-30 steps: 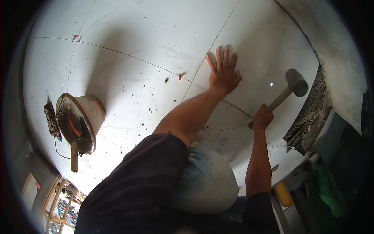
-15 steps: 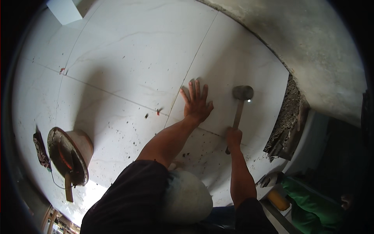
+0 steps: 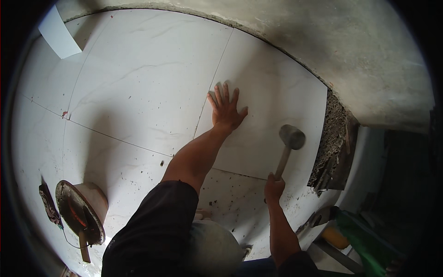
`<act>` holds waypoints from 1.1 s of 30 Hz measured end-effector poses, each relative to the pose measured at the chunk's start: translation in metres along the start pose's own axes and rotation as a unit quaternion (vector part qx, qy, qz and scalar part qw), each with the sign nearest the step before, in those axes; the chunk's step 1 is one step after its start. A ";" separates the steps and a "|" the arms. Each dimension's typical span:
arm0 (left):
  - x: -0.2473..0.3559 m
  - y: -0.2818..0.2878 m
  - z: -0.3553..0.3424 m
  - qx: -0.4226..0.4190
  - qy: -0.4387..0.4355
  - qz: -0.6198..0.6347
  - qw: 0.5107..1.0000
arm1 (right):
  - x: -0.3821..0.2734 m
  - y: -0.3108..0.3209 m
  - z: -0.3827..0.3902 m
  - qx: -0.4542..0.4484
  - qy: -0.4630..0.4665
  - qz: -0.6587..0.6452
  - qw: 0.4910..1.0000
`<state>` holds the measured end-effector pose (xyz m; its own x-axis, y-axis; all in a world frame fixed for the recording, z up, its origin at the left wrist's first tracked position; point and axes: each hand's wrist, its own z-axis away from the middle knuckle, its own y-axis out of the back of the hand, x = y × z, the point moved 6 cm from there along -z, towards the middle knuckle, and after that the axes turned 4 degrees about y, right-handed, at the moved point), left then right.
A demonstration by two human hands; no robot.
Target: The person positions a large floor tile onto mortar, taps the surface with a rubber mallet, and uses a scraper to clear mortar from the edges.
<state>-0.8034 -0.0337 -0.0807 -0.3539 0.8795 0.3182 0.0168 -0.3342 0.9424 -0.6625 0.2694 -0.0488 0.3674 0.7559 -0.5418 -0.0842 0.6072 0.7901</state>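
My left hand [image 3: 226, 111] lies palm down with fingers spread on a large white marbled tile [image 3: 272, 87], beside its left joint. In my right hand [image 3: 274, 188] is the wooden handle of a rubber mallet [image 3: 292, 137], gripped near its lower part. The mallet's dark grey head is over the right half of the same tile; whether it touches the surface I cannot tell. Bare rough mortar [image 3: 326, 147] shows past the tile's right edge.
A mortar-crusted bucket [image 3: 96, 198] lies tipped at the left with a handled tool in it, next to a dark, dirty tool [image 3: 49, 203]. A concrete wall [image 3: 369, 69] bounds the far right. A white panel [image 3: 60, 34] stands far left. Crumbs dot the near tiles.
My view has tilted toward the wall. The mallet's head has swung and its end face now shows. My left hand is still spread on the tile, farther up along the joint.
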 end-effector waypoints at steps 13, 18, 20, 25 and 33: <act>-0.005 -0.002 -0.040 0.019 0.087 -0.083 0.993 | -0.007 0.025 -0.006 -0.032 -0.040 0.005 0.999; 0.006 -0.019 -0.032 0.043 0.070 -0.063 0.995 | 0.012 0.038 -0.019 -0.020 -0.098 -0.046 0.994; -0.006 -0.026 -0.036 0.083 0.102 -0.053 0.990 | 0.011 0.034 -0.028 0.033 -0.081 -0.083 0.993; -0.024 -0.025 -0.033 0.112 0.113 -0.086 0.984 | -0.002 0.043 -0.046 -0.055 -0.138 -0.006 0.989; -0.001 -0.007 0.009 0.049 0.065 -0.122 0.989 | 0.016 0.043 -0.054 0.034 -0.107 -0.099 0.989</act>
<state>-0.7949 -0.0298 -0.0864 -0.4758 0.8768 0.0698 0.0049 -0.0767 0.9970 -0.7100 0.3207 -0.0389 0.5594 0.5497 -0.6204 0.0692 0.7149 0.6958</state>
